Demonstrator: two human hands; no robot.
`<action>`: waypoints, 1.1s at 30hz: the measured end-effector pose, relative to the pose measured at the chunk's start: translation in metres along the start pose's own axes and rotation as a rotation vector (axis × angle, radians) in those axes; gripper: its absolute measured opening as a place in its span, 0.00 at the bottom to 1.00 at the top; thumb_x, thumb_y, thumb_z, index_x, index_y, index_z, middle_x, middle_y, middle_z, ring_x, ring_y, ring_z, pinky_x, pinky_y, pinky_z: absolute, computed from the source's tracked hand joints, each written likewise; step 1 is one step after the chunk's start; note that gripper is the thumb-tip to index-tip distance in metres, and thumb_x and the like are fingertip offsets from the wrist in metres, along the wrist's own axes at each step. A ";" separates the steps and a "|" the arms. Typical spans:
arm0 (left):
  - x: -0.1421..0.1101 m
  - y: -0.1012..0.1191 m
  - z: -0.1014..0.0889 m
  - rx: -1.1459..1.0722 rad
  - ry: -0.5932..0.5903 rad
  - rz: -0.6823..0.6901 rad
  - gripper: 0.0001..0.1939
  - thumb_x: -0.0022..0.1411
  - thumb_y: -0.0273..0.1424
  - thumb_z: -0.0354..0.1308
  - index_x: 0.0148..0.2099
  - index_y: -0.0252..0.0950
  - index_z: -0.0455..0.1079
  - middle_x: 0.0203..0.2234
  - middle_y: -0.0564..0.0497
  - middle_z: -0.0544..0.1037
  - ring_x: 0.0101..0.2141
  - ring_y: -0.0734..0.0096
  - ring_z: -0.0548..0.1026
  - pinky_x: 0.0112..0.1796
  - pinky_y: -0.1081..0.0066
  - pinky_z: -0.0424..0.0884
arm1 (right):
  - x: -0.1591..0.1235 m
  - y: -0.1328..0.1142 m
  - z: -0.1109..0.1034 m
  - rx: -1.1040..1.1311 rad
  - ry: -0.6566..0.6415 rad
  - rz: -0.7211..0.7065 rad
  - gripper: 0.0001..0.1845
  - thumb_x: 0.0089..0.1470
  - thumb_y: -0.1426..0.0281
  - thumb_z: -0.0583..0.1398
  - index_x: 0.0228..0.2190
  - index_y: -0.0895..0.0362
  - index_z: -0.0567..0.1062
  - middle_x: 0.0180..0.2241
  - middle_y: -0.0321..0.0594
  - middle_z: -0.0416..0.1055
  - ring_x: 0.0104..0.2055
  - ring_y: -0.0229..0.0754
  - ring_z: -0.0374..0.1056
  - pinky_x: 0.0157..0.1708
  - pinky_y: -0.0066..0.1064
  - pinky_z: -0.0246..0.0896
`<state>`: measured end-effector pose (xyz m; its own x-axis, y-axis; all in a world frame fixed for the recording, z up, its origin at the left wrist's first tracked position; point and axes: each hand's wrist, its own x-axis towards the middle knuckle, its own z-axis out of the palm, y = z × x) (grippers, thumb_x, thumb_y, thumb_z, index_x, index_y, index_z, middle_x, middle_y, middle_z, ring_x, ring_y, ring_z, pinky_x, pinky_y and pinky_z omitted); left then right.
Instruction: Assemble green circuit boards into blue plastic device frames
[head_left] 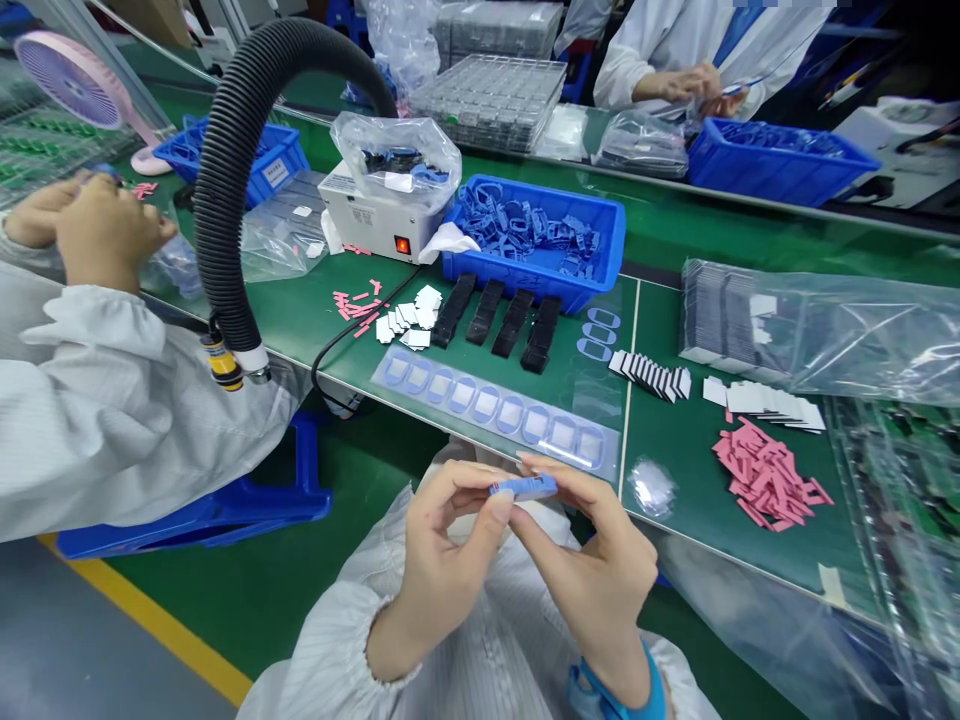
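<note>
Blue plastic is making up the small part (pixel 534 487) we are pinching at the lower centre of the frame, our left hand (pixel 450 545) gripping one end, our right hand (pixel 596 545) the other. How complete this part is, we are not able to tell. Loose blue pieces (pixel 517 225) are filling the bin (pixel 562 287) at upper centre, while the ovals sheet (pixel 495 408), white pads (pixel 776 403) and pink strips (pixel 769 475) are lying on the desk (pixel 697 450); we are judging plenty to be left.
</note>
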<state>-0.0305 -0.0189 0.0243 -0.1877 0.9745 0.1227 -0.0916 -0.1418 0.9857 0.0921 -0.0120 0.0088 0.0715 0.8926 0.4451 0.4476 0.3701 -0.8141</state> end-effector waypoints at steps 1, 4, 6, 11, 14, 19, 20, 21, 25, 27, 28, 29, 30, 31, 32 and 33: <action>-0.001 -0.001 0.001 -0.025 0.010 -0.004 0.02 0.61 0.28 0.58 0.37 0.38 0.73 0.32 0.49 0.81 0.34 0.68 0.81 0.34 0.72 0.78 | -0.001 0.000 0.001 -0.007 0.026 -0.019 0.18 0.47 0.74 0.67 0.41 0.52 0.73 0.39 0.41 0.78 0.41 0.47 0.76 0.41 0.39 0.75; -0.002 -0.004 0.003 -0.073 0.046 0.008 0.02 0.61 0.28 0.60 0.37 0.38 0.73 0.31 0.49 0.81 0.34 0.67 0.81 0.34 0.71 0.78 | -0.001 0.001 0.004 -0.021 0.030 -0.065 0.20 0.47 0.75 0.67 0.42 0.51 0.72 0.40 0.41 0.78 0.44 0.50 0.75 0.43 0.42 0.74; -0.004 -0.006 0.003 -0.106 0.050 0.012 0.02 0.60 0.27 0.60 0.37 0.38 0.74 0.32 0.49 0.81 0.35 0.67 0.81 0.35 0.71 0.78 | 0.001 0.002 0.004 -0.025 0.025 -0.075 0.21 0.46 0.74 0.68 0.43 0.52 0.72 0.40 0.42 0.78 0.44 0.50 0.75 0.44 0.43 0.73; -0.005 -0.009 0.004 -0.150 0.001 0.029 0.03 0.60 0.26 0.60 0.38 0.38 0.74 0.32 0.49 0.81 0.36 0.66 0.81 0.36 0.70 0.78 | 0.004 -0.003 0.001 0.077 0.023 0.079 0.14 0.47 0.74 0.67 0.37 0.53 0.73 0.38 0.41 0.78 0.42 0.47 0.76 0.41 0.39 0.75; -0.004 -0.010 0.002 -0.068 0.004 0.097 0.03 0.61 0.27 0.60 0.38 0.38 0.74 0.30 0.49 0.80 0.33 0.68 0.80 0.33 0.70 0.77 | 0.006 -0.008 -0.003 0.139 0.015 0.138 0.09 0.46 0.74 0.68 0.31 0.53 0.75 0.34 0.40 0.80 0.37 0.46 0.77 0.39 0.37 0.76; 0.000 -0.012 -0.006 0.069 0.003 0.201 0.02 0.60 0.29 0.60 0.36 0.37 0.74 0.25 0.50 0.80 0.27 0.69 0.77 0.28 0.71 0.74 | 0.010 -0.008 -0.010 0.207 -0.086 0.222 0.06 0.44 0.74 0.68 0.27 0.53 0.78 0.32 0.38 0.81 0.35 0.48 0.78 0.36 0.36 0.77; 0.001 -0.013 -0.009 0.073 0.002 0.205 0.02 0.60 0.29 0.61 0.35 0.37 0.74 0.24 0.50 0.79 0.26 0.70 0.76 0.28 0.71 0.73 | 0.011 -0.007 -0.012 0.218 -0.134 0.239 0.06 0.45 0.74 0.68 0.27 0.53 0.78 0.32 0.38 0.81 0.35 0.48 0.78 0.36 0.37 0.77; 0.001 -0.014 -0.010 0.078 0.003 0.210 0.02 0.59 0.29 0.61 0.35 0.37 0.74 0.24 0.51 0.79 0.26 0.70 0.76 0.27 0.72 0.72 | 0.012 -0.006 -0.014 0.227 -0.184 0.247 0.05 0.45 0.74 0.68 0.27 0.53 0.78 0.32 0.39 0.81 0.36 0.48 0.78 0.36 0.37 0.77; 0.003 -0.016 -0.015 0.076 0.009 0.228 0.02 0.59 0.30 0.61 0.35 0.38 0.74 0.23 0.52 0.79 0.25 0.71 0.76 0.27 0.72 0.72 | 0.017 -0.004 -0.018 0.261 -0.323 0.196 0.06 0.49 0.75 0.65 0.31 0.53 0.80 0.35 0.39 0.81 0.37 0.47 0.78 0.38 0.37 0.77; 0.004 -0.016 -0.016 0.060 0.000 0.232 0.02 0.59 0.31 0.62 0.35 0.38 0.75 0.24 0.51 0.81 0.26 0.69 0.78 0.28 0.71 0.74 | 0.017 -0.003 -0.021 0.253 -0.315 0.130 0.08 0.50 0.77 0.64 0.32 0.52 0.80 0.36 0.38 0.81 0.37 0.46 0.78 0.37 0.35 0.77; 0.005 -0.015 -0.017 0.053 -0.010 0.228 0.02 0.58 0.30 0.63 0.35 0.38 0.75 0.25 0.50 0.82 0.27 0.68 0.79 0.29 0.70 0.75 | 0.017 -0.003 -0.022 0.234 -0.291 0.088 0.09 0.50 0.77 0.64 0.33 0.52 0.80 0.36 0.37 0.81 0.37 0.45 0.78 0.37 0.34 0.77; 0.006 -0.013 -0.018 0.048 -0.025 0.222 0.02 0.58 0.30 0.63 0.35 0.39 0.76 0.26 0.49 0.83 0.28 0.67 0.80 0.30 0.69 0.77 | 0.017 -0.002 -0.024 0.204 -0.263 0.034 0.11 0.50 0.79 0.63 0.34 0.51 0.80 0.36 0.37 0.81 0.38 0.45 0.78 0.38 0.34 0.77; 0.008 -0.011 -0.020 0.039 -0.054 0.203 0.03 0.58 0.31 0.64 0.35 0.39 0.77 0.27 0.48 0.84 0.29 0.65 0.81 0.31 0.68 0.78 | 0.017 0.000 -0.026 0.168 -0.239 -0.037 0.14 0.50 0.80 0.63 0.36 0.51 0.79 0.37 0.37 0.81 0.39 0.45 0.78 0.39 0.35 0.77; 0.010 -0.010 -0.022 0.021 -0.098 0.170 0.04 0.58 0.32 0.63 0.35 0.39 0.79 0.29 0.46 0.85 0.31 0.63 0.82 0.32 0.67 0.79 | 0.016 0.002 -0.028 0.128 -0.224 -0.120 0.17 0.50 0.81 0.62 0.38 0.50 0.79 0.38 0.36 0.81 0.40 0.46 0.78 0.40 0.37 0.77; 0.011 -0.008 -0.024 0.002 -0.146 0.120 0.06 0.58 0.34 0.63 0.35 0.39 0.80 0.31 0.44 0.85 0.33 0.61 0.83 0.33 0.66 0.80 | 0.015 0.004 -0.030 0.086 -0.217 -0.208 0.20 0.50 0.82 0.62 0.41 0.49 0.78 0.39 0.36 0.80 0.42 0.47 0.77 0.41 0.38 0.76; 0.013 -0.007 -0.027 -0.017 -0.191 0.054 0.07 0.57 0.35 0.63 0.36 0.39 0.81 0.33 0.43 0.85 0.34 0.59 0.83 0.34 0.65 0.80 | 0.014 0.007 -0.032 0.039 -0.216 -0.289 0.24 0.49 0.83 0.62 0.45 0.48 0.77 0.41 0.36 0.79 0.44 0.48 0.76 0.42 0.39 0.76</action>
<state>-0.0583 -0.0097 0.0164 -0.0035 0.9805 0.1965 -0.1030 -0.1958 0.9752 0.1244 -0.0052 0.0214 -0.2453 0.7821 0.5729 0.3874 0.6208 -0.6816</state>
